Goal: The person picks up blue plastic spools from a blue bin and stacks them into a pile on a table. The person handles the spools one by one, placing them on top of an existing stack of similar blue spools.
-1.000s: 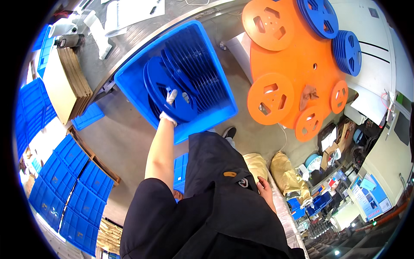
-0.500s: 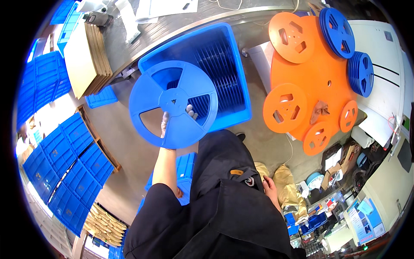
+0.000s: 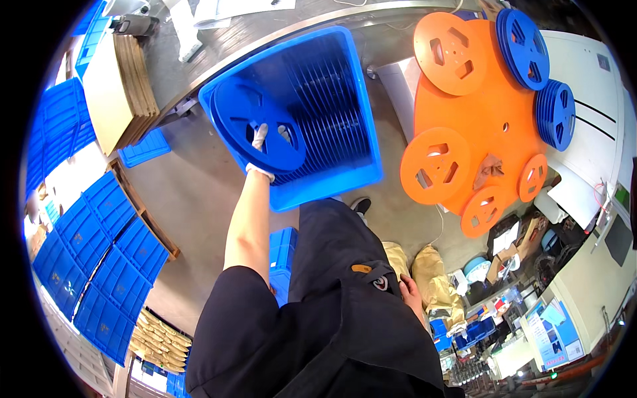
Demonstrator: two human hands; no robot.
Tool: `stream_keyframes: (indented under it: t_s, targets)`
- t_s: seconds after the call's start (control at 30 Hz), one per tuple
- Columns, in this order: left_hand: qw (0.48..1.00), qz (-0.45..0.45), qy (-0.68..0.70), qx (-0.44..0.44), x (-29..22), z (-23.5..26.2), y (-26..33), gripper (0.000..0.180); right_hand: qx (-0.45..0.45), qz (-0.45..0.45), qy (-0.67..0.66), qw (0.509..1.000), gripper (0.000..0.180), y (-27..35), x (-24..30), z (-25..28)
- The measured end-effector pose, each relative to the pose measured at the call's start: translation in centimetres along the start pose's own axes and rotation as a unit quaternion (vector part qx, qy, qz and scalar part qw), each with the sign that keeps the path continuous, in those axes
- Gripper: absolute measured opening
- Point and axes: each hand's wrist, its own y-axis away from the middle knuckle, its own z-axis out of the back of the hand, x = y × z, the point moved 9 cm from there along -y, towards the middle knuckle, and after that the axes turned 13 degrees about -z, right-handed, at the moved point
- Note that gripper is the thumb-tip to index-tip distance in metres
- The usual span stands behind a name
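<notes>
Evidently light and stiff, the blue reel (image 3: pixel 257 134) sits at the blue crate's (image 3: pixel 358 176) left edge, the gloved left hand (image 3: pixel 263 142) gripping through its hub cut-outs, the best hold.

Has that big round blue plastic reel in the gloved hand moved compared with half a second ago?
Yes. The big round blue plastic reel, held by the left hand, has gone back toward the blue plastic crate, now overlapping its near-left corner.

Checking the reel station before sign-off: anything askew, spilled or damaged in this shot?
Nothing looks spilled or damaged. The left hand holds a blue reel at the blue crate of upright reels. On the orange table, orange reels lie scattered flat, not stacked.
</notes>
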Motion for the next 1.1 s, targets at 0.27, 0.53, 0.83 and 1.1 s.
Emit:
stream_keyframes:
  t_s: [0.27, 0.53, 0.83, 1.1]
  targets:
    - [0.995, 0.060, -0.075, -0.011, 6.2, -2.4, -3.8, 0.073, 0.018, -0.016, 0.003, 1.000, 0.038, 0.6, 3.7, -1.5]
    - [0.951, 0.174, -0.254, -0.003, 3.4, -1.5, 6.8, 0.074, 0.027, 0.068, 0.065, 0.995, 0.037, -0.3, 9.2, -1.9]
    - [0.907, 0.153, -0.390, 0.044, 4.5, 9.8, 9.7, 0.063, -0.013, 0.205, 0.237, 0.950, 0.035, -1.8, 15.5, -1.9]
    - [0.967, 0.056, -0.244, 0.043, 3.8, 4.3, 8.0, 0.063, -0.032, 0.174, 0.352, 0.919, 0.040, -10.9, 24.9, 5.8]
